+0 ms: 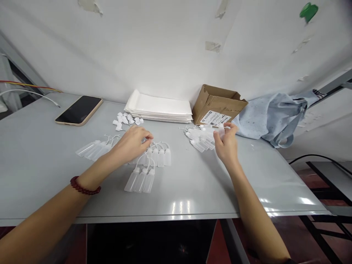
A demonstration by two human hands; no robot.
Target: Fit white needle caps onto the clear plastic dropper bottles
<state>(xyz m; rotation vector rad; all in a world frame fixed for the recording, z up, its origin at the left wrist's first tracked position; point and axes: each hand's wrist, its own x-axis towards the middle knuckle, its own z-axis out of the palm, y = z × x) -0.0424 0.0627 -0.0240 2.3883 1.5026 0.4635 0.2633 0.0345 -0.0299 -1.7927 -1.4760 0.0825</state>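
We're prob. picking: R grip is pinching a bottle; L grip is hanging o/ more bottles, can't tell if closed; next move's prob. needing light touch.

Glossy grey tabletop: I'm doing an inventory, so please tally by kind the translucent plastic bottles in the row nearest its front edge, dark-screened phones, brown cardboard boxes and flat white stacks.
Front-row translucent plastic bottles: 3
Dark-screened phone: 1
Brown cardboard box: 1
Flat white stack: 1
Total: 6

Some bottles partly hidden behind the left hand
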